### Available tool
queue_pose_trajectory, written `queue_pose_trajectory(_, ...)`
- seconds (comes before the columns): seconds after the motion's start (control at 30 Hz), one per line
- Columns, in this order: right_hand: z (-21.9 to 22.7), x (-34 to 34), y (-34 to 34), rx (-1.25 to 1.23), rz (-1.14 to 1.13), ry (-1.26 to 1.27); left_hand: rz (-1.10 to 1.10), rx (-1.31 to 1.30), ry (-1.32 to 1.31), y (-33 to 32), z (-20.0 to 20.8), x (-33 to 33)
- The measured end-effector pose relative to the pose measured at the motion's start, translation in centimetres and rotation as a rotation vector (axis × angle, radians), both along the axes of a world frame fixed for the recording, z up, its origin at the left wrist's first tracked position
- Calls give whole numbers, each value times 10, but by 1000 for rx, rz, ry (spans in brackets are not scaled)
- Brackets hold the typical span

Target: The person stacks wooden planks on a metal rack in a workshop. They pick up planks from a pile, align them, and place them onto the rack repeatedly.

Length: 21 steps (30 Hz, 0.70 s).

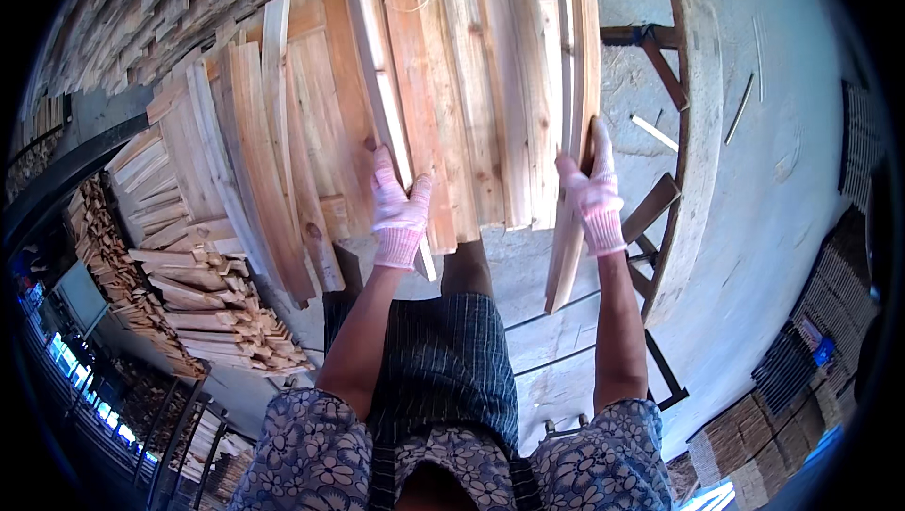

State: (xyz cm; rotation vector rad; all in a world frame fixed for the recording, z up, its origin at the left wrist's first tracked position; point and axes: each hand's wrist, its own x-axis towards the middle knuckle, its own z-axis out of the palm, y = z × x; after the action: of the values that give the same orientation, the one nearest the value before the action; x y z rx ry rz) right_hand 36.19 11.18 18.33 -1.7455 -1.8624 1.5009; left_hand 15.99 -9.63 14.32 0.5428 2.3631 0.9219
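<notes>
Both my hands wear pale pink-and-white knit gloves. My left hand (pixel 401 214) is closed around the near part of a narrow wooden strip (pixel 379 87), which stands on edge over the boards with its near end jutting toward me. At the right side of the layer, my right hand (pixel 596 200) grips a wooden board (pixel 586 68) between thumb and fingers. Another narrow strip (pixel 566 11) lies tight against that board, and I cannot tell whether the hand holds it too. Between my hands lies a row of flat wooden boards (pixel 457 106), side by side and lengthwise away from me.
More loose boards (pixel 255 153) lie unevenly at the left. A wooden bench-like frame (pixel 698 134) with dark legs stands at the right. Stacked lumber (pixel 151 11) fills the far left, and a pile of short wood pieces (pixel 222 313) sits at the lower left. Offcuts (pixel 655 132) lie on the floor.
</notes>
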Motion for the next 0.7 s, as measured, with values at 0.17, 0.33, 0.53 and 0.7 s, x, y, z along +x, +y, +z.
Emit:
queue_pose_trajectory(0.17, -104, 22, 88, 201, 98, -266, -222, -400, 349, 50, -40, 24)
queue_pose_trajectory(0.33, -106, -32, 62, 32, 218, -333, -174, -343, 438, 47, -51, 13)
queue_pose_trajectory(0.53, -103, -19, 76, 74, 339, -408, -194, -368, 372, 48, -42, 18)
queue_pose_trajectory(0.7, -78, -54, 68, 28, 342, -542, -114, -82, 256, 31, -39, 5)
